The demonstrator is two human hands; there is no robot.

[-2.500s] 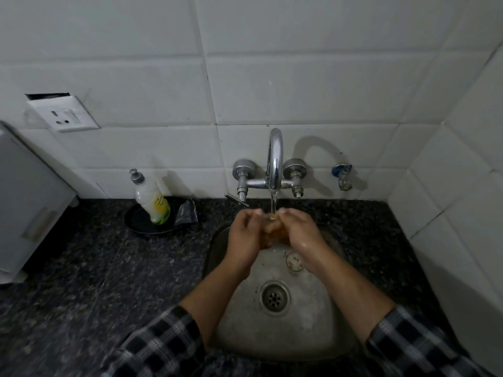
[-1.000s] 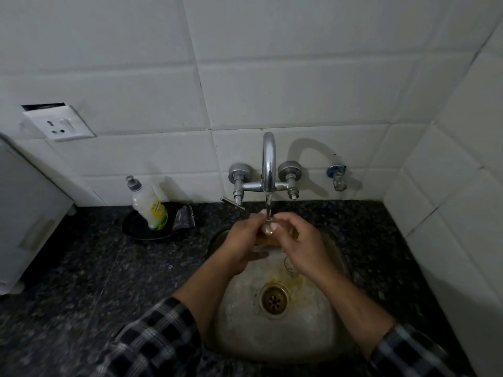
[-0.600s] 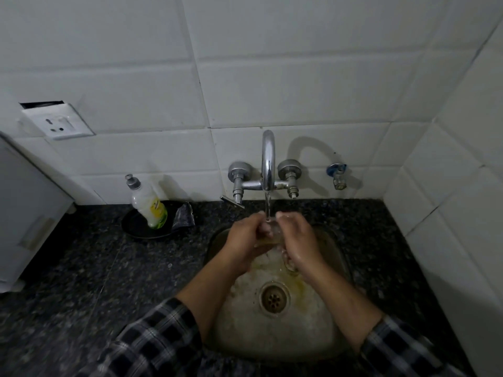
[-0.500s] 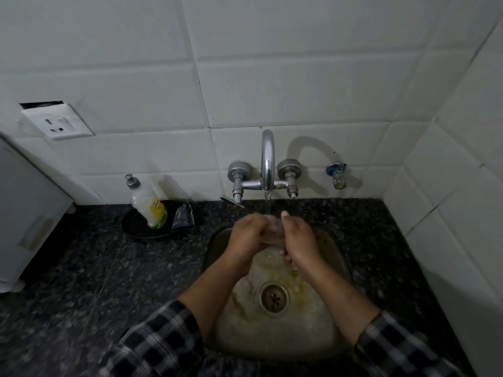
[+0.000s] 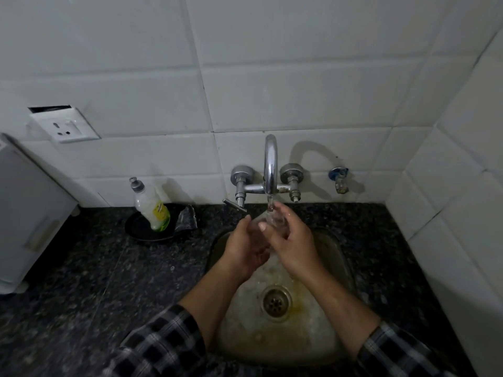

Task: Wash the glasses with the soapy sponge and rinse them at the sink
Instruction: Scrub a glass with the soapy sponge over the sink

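A clear glass is held between both hands under the running tap, over the back of the steel sink. My left hand cups the glass from the left with its fingers curled round it. My right hand wraps round it from the right, thumb across the front. Water streams from the spout onto the glass. Most of the glass is hidden by my fingers. No sponge is visible.
A dish-soap bottle stands in a black dish with a crumpled pouch on the dark granite counter. A white appliance sits far left. A wall socket and a small valve are on the tiles.
Both hands have kept the glass under the stream and turned it. Brownish water ran into the sink earlier and stains near the drain remain. The view has shifted slightly.
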